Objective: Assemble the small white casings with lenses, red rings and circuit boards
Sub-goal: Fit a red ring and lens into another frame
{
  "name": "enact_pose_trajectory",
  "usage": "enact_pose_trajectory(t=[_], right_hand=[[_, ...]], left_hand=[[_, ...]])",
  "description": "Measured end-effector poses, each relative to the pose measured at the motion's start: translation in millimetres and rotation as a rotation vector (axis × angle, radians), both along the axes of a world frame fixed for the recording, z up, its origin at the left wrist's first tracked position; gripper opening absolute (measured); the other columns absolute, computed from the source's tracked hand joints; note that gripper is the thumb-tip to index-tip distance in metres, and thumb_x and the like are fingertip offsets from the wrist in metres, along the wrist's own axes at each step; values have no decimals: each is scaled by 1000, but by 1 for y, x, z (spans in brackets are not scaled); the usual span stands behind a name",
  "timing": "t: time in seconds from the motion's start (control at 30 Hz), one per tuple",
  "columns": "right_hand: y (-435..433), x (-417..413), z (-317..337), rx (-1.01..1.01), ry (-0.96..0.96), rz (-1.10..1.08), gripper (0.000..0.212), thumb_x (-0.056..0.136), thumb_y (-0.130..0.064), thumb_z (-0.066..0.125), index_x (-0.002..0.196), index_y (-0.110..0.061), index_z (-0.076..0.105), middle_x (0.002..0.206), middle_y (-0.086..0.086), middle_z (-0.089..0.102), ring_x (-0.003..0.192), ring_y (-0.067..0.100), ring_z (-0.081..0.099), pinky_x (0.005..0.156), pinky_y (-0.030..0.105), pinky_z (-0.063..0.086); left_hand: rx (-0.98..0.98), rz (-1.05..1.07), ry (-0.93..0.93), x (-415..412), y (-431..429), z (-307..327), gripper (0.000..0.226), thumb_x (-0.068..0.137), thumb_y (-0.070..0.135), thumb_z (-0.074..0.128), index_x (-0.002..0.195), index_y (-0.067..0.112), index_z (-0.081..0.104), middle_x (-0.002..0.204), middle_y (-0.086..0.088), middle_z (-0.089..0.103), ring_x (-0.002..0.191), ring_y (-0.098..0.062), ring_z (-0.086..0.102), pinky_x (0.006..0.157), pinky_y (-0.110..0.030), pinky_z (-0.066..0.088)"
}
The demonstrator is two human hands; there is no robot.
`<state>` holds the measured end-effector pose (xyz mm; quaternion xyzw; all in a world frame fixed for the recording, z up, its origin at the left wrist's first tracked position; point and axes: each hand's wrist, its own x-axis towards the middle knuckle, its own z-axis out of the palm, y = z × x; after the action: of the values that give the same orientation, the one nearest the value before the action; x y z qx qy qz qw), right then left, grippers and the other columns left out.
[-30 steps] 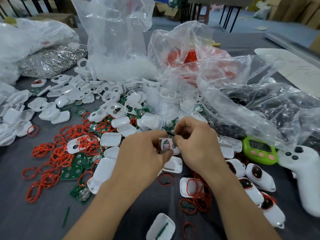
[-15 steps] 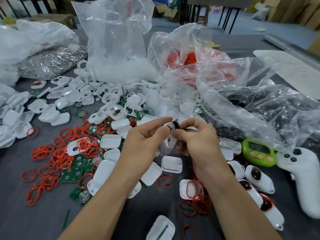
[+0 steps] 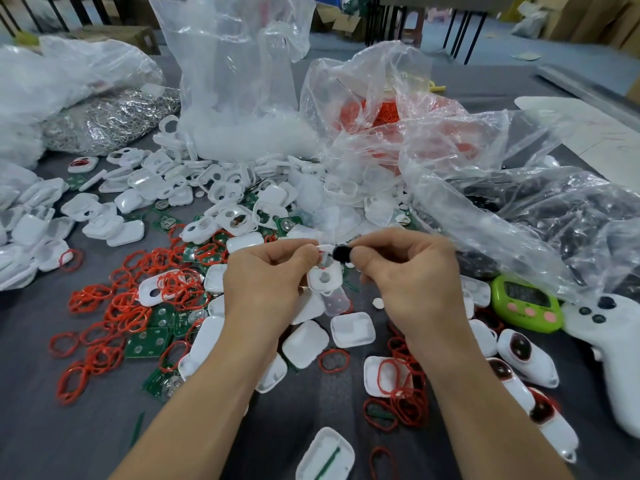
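Head view, landmark = green timer point(image 3: 526, 304) on the grey table point(image 3: 52, 427).

Left hand point(image 3: 266, 285): fingers curled, thumb and forefinger pinching the top edge of a white casing point(image 3: 325, 277), which hangs below the fingertips with its round hole facing the camera. It sits well left of the timer, raised off the table.

Right hand point(image 3: 408, 278): fingers curled, thumb and forefinger pinching a small black lens point(image 3: 340, 253), held just above the casing's top edge. Can't tell if lens and casing touch.

Loose red rings point(image 3: 124, 306) are spread far left of the timer, with green circuit boards point(image 3: 145, 344) mixed in among them. Empty white casing halves are piled behind the hands, left of the timer.

Finished casings with dark lenses point(image 3: 521, 348) lie just below the timer. A white controller point(image 3: 620, 344) sits just right of it, touching or nearly so.

Clear plastic bags point(image 3: 235, 81) stand behind the pile; one holds red rings point(image 3: 388, 114), up and left of the timer.
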<state>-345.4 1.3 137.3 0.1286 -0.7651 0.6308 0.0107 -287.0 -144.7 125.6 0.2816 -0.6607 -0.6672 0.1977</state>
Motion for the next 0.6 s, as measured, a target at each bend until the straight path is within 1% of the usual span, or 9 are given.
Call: enact_pose_trajectory(t=[0.1, 0.17, 0.23, 0.3, 0.37, 0.4, 0.43, 0.53, 0.6], right_hand=[[-4, 9, -3, 258, 218, -18, 13, 82, -14, 81, 79, -27, 81, 69, -20, 72, 61, -1, 66, 57, 8, 46], [-7, 13, -4, 344, 275, -31, 12, 82, -18, 80, 83, -30, 82, 68, -20, 70, 64, 0, 65, 57, 8, 44], [-8, 13, -4, 381, 271, -61, 12, 82, -21, 80, 84, -33, 82, 71, -22, 70, 65, 4, 65, 58, 13, 47], [-8, 13, -4, 392, 270, -99, 11, 81, -23, 80, 83, -34, 81, 71, -21, 71, 64, 6, 65, 62, 21, 52], [-8, 14, -2, 394, 283, -128, 10, 81, -23, 80, 81, -32, 82, 66, -15, 72, 63, 8, 67, 65, 30, 57], [-8, 14, -1, 404, 290, -139, 9, 81, -23, 80, 81, -33, 82, 66, -14, 72, 63, 9, 67, 65, 32, 58], [-8, 15, -1, 419, 293, -145, 9, 81, -24, 81, 81, -33, 82, 65, -14, 72, 64, 11, 68, 66, 34, 58], [-9, 16, 1, 441, 286, -147, 7, 81, -25, 82, 81, -32, 82, 66, -12, 73, 66, 15, 69, 68, 36, 58], [-9, 16, 1, 429, 282, -152, 6, 81, -24, 81, 81, -31, 82, 66, -12, 73, 66, 14, 69, 68, 35, 57]], left_hand=[[49, -51, 24, 0, 3, 4, 10, 89, 16, 77, 85, 22, 84, 82, -4, 80, 82, -24, 75, 80, -42, 60], [40, -112, 36, 1, 5, 6, 14, 91, 12, 75, 86, 21, 84, 83, -7, 80, 81, -23, 75, 76, -38, 62], [18, -159, 30, 2, 6, 7, 18, 92, 10, 72, 86, 22, 85, 84, -19, 78, 77, -26, 70, 77, -44, 60], [31, -188, 31, 2, 7, 9, 20, 94, 9, 70, 88, 22, 84, 89, -32, 73, 77, -34, 65, 87, -60, 57], [29, -198, 31, 2, 8, 9, 22, 95, 9, 69, 88, 23, 85, 89, -35, 71, 78, -45, 67, 90, -66, 53], [18, -203, 28, 2, 7, 9, 23, 95, 10, 69, 87, 25, 85, 88, -32, 72, 79, -49, 68, 89, -66, 54], [8, -209, 26, 3, 7, 8, 24, 95, 10, 69, 86, 27, 85, 86, -29, 74, 78, -47, 68, 87, -61, 57], [-26, -226, 32, 3, 4, 6, 27, 93, 12, 70, 83, 32, 85, 83, -23, 75, 69, -25, 63, 74, -42, 57], [-34, -231, 38, 3, 3, 5, 28, 93, 11, 71, 82, 34, 84, 82, -23, 75, 67, -20, 61, 70, -36, 55]])
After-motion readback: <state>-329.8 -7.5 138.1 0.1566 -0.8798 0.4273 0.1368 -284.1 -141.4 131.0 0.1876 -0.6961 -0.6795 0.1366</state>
